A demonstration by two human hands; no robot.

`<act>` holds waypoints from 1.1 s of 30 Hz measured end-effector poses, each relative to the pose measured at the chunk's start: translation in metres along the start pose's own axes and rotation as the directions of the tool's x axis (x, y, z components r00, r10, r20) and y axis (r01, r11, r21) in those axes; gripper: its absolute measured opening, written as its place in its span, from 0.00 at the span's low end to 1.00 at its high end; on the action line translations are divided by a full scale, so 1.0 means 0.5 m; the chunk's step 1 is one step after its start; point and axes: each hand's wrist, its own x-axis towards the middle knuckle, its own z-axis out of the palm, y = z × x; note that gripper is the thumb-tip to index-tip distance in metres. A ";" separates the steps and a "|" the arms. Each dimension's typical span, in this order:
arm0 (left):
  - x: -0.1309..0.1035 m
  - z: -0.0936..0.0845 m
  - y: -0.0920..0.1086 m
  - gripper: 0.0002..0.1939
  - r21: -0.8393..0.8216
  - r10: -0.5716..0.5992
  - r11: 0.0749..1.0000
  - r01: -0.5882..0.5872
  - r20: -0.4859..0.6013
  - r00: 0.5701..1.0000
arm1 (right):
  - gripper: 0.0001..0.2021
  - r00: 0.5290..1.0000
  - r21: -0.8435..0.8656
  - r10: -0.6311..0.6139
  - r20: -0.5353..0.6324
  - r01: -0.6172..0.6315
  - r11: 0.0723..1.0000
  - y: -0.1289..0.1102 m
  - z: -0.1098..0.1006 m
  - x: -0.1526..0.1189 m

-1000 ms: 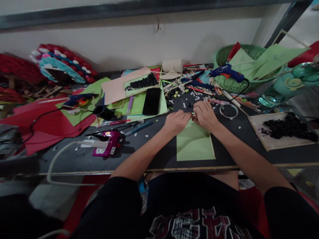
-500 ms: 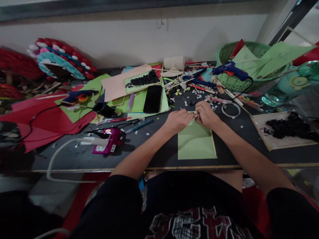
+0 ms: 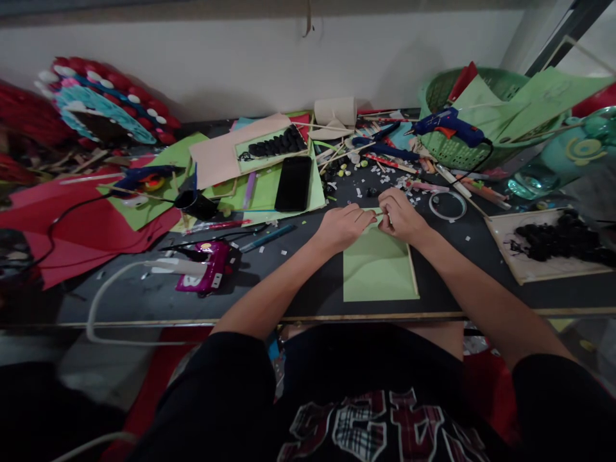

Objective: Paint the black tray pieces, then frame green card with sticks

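A sheet of light green paper [image 3: 378, 276] lies on the dark table in front of me. Along its right edge runs a thin wooden stick [image 3: 413, 274]. My left hand [image 3: 342, 226] is closed at the paper's far edge, pinching a short, thin pale stick [image 3: 378, 213] that shows between the hands. Close beside it, my right hand [image 3: 402, 219] has its fingertips pinched on the other end of that stick. The fingers hide most of the stick and the paper's top corners.
To the left are a purple power strip [image 3: 205, 266], a black cup [image 3: 196, 205] and a phone [image 3: 293, 184]. Paper scraps, sticks and pliers [image 3: 385, 149] litter the back. A blue glue gun [image 3: 450, 126] rests on a green basket [image 3: 445, 158]; right, a framed panel [image 3: 510, 247] and tape roll [image 3: 447, 206].
The view has tilted slightly. Both hands stay at the paper's far edge; the right fingers have shifted a little, and more of the short stick shows between the hands.
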 end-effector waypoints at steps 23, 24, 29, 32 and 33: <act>-0.002 -0.004 0.003 0.11 -0.014 0.006 1.000 -0.007 -0.088 0.996 | 0.05 0.978 0.044 0.001 -0.209 0.008 0.999 -0.012 -0.001 -0.002; -0.003 -0.004 0.003 0.11 -0.024 0.002 1.000 -0.004 -0.090 0.996 | 0.05 0.976 0.066 0.011 -0.219 0.004 0.998 -0.013 -0.002 -0.003; -0.002 -0.010 0.002 0.12 -0.068 -0.016 0.998 0.015 -0.011 1.000 | 0.05 0.973 0.148 0.102 -0.206 -0.072 0.986 -0.018 -0.005 -0.009; -0.001 -0.016 0.000 0.13 -0.084 -0.020 0.996 0.021 0.018 1.000 | 0.05 0.971 0.167 0.164 -0.174 -0.135 0.977 -0.019 -0.006 -0.012; 0.000 -0.017 0.000 0.13 -0.094 -0.023 0.995 0.025 0.018 1.000 | 0.06 0.969 0.165 0.178 -0.173 -0.149 0.975 -0.020 -0.005 -0.013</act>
